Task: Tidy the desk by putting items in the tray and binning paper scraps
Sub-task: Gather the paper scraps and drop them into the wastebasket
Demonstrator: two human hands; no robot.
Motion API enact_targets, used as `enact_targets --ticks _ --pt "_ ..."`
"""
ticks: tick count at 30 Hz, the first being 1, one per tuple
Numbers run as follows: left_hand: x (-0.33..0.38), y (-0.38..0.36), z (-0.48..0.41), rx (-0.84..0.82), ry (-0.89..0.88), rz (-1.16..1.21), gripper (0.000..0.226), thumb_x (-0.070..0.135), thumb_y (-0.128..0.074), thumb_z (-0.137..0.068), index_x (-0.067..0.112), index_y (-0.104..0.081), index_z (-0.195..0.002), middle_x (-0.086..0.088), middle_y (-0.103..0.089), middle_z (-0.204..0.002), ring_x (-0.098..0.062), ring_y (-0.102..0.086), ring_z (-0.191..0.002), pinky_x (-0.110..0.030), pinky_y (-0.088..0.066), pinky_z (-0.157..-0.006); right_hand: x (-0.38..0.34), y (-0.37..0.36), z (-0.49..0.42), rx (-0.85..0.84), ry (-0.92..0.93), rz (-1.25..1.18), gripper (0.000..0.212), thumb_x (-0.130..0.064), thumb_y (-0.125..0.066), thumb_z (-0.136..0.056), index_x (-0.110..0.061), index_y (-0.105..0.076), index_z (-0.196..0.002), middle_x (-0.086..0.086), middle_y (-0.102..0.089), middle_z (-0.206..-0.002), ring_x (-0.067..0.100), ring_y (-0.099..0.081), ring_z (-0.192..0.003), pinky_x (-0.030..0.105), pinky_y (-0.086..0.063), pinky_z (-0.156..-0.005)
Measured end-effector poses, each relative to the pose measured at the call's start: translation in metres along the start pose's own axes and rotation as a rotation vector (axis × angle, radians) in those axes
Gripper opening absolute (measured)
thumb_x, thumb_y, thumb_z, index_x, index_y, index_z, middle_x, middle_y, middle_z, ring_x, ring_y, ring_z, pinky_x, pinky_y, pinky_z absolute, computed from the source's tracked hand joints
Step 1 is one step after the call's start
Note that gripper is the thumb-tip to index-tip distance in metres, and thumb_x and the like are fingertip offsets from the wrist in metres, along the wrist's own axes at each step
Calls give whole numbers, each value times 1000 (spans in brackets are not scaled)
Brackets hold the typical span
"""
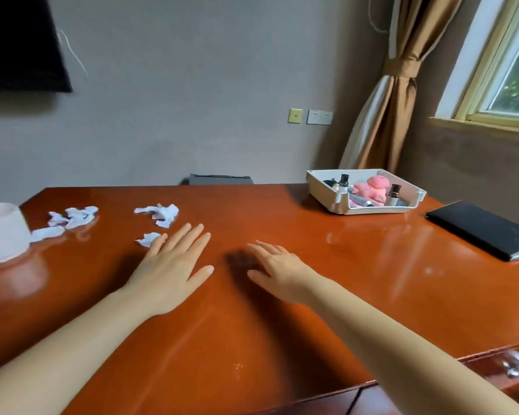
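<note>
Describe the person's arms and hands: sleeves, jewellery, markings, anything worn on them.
Both are bare. The left hand and right hand wear no gloves, and no rings show on the fingers in view. Neither wrist carries a watch or bracelet. The left forearm and right forearm are uncovered to the picture's edge: no sleeve, no markings.

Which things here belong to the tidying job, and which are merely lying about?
Belongs to the job: torn paper scraps, left side of desk; white tray, already holding two small bottles and a pink toy; left hand and right hand, both open.
Lying about: paper roll; black folder; curtain; wall sockets.
</note>
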State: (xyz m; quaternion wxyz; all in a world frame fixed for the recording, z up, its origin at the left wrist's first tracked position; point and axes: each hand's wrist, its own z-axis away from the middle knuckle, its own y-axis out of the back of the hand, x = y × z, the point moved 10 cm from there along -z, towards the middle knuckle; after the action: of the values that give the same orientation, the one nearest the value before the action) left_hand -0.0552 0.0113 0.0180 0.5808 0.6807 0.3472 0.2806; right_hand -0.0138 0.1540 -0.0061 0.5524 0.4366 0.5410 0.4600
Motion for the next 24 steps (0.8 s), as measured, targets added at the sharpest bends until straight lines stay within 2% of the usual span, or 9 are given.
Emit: enact_targets --ticks 4,10,16,24 --pt "-56 -15 7 6 117 -34 64 53 -19 -96 27 -1 -152 5 5 -160 -13 9 -148 -39 -2 -120 -37 -21 -40 -33 10 -27 63 -47 -36 -97 -26 -10 -150 6 0 -160 27 1 -148 47 -11 -118" --pt "-121 -31 4 55 339 49 61 49 -23 -98 25 -6 -152 3 0 -161 -16 4 -148 -42 -3 -119 -82 -37 -91 42 20 -79 69 -54 -36 -94 -27 -7 -150 7 2 -160 28 5 -148 51 -3 -117" --pt "-193 -37 -9 137 584 40 62 48 -25 -98 20 -12 -152 -5 -6 -160 -23 0 -148 -47 -8 -118 -112 -38 -137 103 61 -87 82 -67 -38 -86 -28 -4 -150 6 3 -160 30 5 -148 54 -6 -116" --pt "-247 -45 -47 154 687 -1 64 53 -26 -96 24 -11 -152 -6 -5 -161 -28 2 -148 -55 -8 -116 -109 -27 -197 193 48 -226 80 -66 -39 -86 -30 -7 -150 2 -2 -161 26 2 -148 51 -8 -117"
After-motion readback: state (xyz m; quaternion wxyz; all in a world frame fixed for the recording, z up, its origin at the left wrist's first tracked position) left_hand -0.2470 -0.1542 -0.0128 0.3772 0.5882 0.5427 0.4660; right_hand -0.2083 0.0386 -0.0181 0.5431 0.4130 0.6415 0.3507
